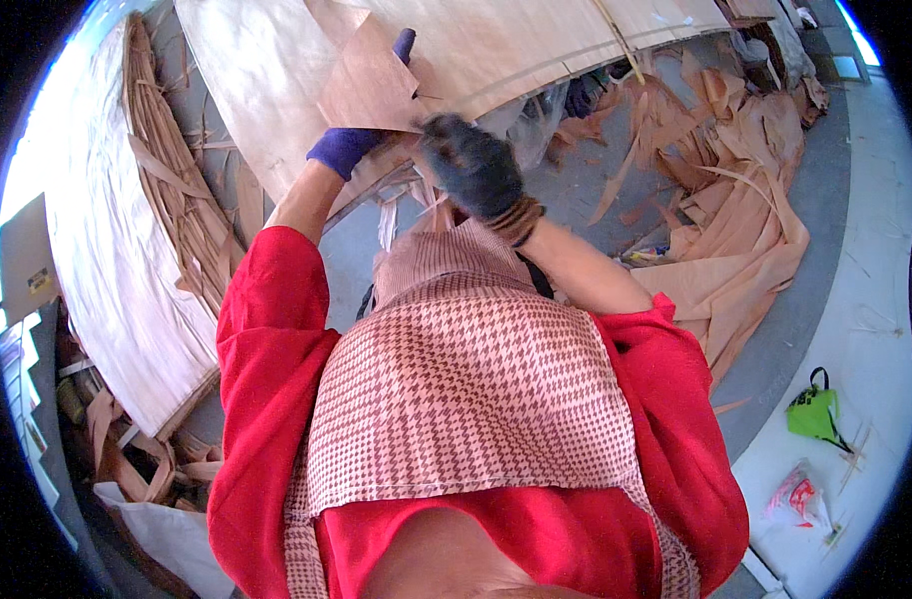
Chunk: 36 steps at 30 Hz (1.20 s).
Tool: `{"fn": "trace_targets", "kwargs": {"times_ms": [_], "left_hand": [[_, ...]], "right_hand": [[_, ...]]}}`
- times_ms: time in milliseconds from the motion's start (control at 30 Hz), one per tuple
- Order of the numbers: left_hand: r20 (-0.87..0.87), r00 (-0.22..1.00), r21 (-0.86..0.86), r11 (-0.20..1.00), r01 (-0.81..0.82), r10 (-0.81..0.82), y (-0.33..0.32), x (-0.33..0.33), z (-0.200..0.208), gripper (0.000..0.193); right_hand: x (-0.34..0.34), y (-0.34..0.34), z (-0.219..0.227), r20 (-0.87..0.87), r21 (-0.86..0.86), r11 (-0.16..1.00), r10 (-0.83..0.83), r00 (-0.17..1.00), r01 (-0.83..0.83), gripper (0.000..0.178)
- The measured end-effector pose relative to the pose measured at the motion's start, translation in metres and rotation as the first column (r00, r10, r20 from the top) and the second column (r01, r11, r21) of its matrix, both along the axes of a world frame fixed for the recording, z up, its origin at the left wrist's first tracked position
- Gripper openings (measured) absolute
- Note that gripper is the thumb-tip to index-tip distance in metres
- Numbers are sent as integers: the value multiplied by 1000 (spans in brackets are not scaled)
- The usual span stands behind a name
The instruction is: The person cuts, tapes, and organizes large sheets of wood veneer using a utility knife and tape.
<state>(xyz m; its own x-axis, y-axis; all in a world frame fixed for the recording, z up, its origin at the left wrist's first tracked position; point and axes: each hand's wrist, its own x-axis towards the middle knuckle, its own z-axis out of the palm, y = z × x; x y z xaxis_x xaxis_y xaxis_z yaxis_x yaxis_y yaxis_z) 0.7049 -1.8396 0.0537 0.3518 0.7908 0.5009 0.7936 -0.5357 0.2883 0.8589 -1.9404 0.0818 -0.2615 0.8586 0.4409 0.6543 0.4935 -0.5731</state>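
My left hand (348, 150), in a purple glove, is mostly hidden by a thin tan piece of wood veneer (368, 82). One purple fingertip sticks out past the veneer's far right edge, and the hand appears to grip the piece from beneath. My right hand (471, 165), in a dark glove with a brown cuff, is closed and somewhat blurred by motion. It sits at the veneer's near right corner. Whatever its fingers hold is hidden. Beyond both hands lies a broad stack of pale wood sheets (516, 40), its near edge curving across the view.
Torn veneer scraps (735, 240) pile up on the right. Another stack of pale sheets (126, 260) stands at left, with brown veneer strips (171, 190) along it. A thin stick (620, 40) lies across the far stack. A green bag (813, 411) rests on the floor at right.
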Motion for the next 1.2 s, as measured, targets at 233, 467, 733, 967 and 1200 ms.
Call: {"fn": "trace_targets", "kwargs": {"times_ms": [233, 467, 733, 967, 1200], "left_hand": [[223, 967, -256, 965, -64, 123, 9, 3, -15, 57], [236, 949, 53, 972, -229, 211, -36, -56, 60, 49], [194, 721, -692, 614, -380, 665, -204, -128, -68, 47], [-37, 681, -998, -61, 11, 732, -306, -37, -153, 45], [-51, 540, -934, -232, 273, 840, -295, 71, -117, 43]], "right_hand": [[36, 92, -1, -607, -699, 669, -369, 704, -252, 23], [9, 119, 8, -486, -818, 484, -290, 824, -311, 23], [54, 140, -28, -74, -350, 837, 422, 904, -420, 21], [127, 125, 32, -804, -572, 490, -175, 569, -658, 28], [255, 137, 23, -769, -607, 361, -45, 637, -708, 33]]}}
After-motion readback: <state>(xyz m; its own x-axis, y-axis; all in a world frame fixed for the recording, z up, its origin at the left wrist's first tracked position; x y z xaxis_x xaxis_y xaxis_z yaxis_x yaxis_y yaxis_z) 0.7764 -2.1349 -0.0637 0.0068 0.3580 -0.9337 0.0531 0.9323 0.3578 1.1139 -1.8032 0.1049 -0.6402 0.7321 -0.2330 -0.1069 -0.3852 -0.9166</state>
